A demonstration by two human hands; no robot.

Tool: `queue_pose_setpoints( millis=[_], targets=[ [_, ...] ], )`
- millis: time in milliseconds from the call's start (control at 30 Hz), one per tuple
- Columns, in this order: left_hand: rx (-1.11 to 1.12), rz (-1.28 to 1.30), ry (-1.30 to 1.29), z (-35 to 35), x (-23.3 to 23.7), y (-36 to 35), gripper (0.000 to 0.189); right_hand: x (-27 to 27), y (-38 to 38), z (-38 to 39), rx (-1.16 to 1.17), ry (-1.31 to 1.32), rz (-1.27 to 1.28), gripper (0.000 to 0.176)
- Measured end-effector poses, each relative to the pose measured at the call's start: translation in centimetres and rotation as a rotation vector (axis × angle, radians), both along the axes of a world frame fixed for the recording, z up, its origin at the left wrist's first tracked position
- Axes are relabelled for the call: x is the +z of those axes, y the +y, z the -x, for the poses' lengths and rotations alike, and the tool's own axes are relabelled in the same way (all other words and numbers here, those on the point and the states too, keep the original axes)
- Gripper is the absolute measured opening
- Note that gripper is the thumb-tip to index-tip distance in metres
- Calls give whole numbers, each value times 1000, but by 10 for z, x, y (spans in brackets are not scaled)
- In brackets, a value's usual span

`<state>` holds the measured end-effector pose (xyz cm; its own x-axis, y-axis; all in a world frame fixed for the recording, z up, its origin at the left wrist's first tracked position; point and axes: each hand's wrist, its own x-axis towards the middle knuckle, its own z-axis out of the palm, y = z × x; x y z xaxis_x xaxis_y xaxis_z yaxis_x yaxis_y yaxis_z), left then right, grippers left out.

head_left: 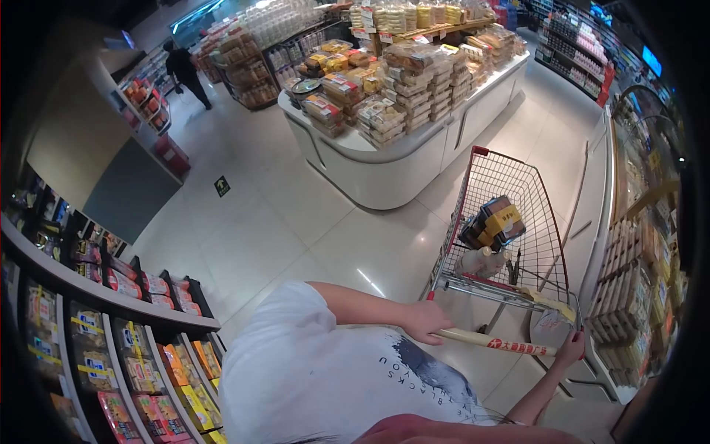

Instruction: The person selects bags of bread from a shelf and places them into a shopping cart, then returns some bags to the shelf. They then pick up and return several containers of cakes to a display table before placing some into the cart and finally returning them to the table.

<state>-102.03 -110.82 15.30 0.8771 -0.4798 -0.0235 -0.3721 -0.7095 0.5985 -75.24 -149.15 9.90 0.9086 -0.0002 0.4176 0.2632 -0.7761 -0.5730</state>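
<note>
My left hand (427, 323) is wrapped round the left end of the cream handle bar (499, 342) of a shopping cart (543, 200). At the bar's right end, my right hand (569, 348) is closed on it too. Inside the wire basket lie dark packages with a yellow label (506, 218). Pale bottles (481, 261) are nearer the handle. Both arms reach out from a white printed shirt.
A white rounded display counter (384, 174) with stacked food packs stands ahead. Shelves of packaged goods (133, 355) line the lower left; another packed display (629, 296) runs close along the cart's right. A person (186, 72) walks at the far left.
</note>
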Motion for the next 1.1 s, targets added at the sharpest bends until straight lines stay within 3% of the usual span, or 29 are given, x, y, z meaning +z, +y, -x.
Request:
queue_pose_setpoints(
  millis=[167,233,300,400,500,533,700,733,767,867,1100],
  targets=[
    [-56,91,34,12,5,-21,48,-1,-16,-4,37,9,5,19],
    [-138,210,-68,2,-1,-16,44,-6,-24,-9,68,-53,19,16],
    [2,155,-290,2,-5,-4,41,-4,-30,-10,49,-26,79,14],
    [106,87,-117,5,-10,5,41,9,-30,-6,-23,-121,220,17],
    [31,18,-34,11,-29,11,48,27,-12,18,-196,-232,344,28],
    [-6,99,-25,12,-32,13,50,33,-1,29,-274,-251,370,32],
    [-55,427,77,12,-41,44,56,32,51,96,-537,248,206,64],
    [-19,387,69,13,-44,57,56,21,56,104,-558,327,148,71],
    [17,347,58,15,-50,73,56,4,55,109,-538,246,199,73],
    [121,235,58,28,-67,129,56,25,64,117,-620,324,49,66],
    [465,302,278,90,-138,249,51,44,80,118,-680,183,351,49]
  ],
)
